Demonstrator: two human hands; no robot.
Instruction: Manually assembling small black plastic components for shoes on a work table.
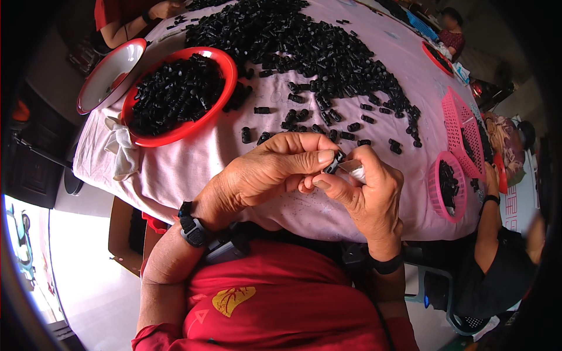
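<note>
Over the near edge of the cloth, my left hand [266, 167] pinches a small black plastic part [334, 163] between thumb and fingers. My right hand [374, 196] is closed on a small thin blade [355, 171] with a white wrapped grip, its tip close against the part. Whether blade and part touch is hard to tell. Just beyond my hands lie loose black parts of the same kind [297, 114], which merge into a large heap [281, 38] toward the far side.
On the left stand a red basin [230, 61] full of black parts, a white basin with a red rim [93, 88] and a white rag [122, 153]. Pink baskets [434, 181] sit at the right edge of the pink cloth [181, 181]. Other people [489, 245] sit around the table.
</note>
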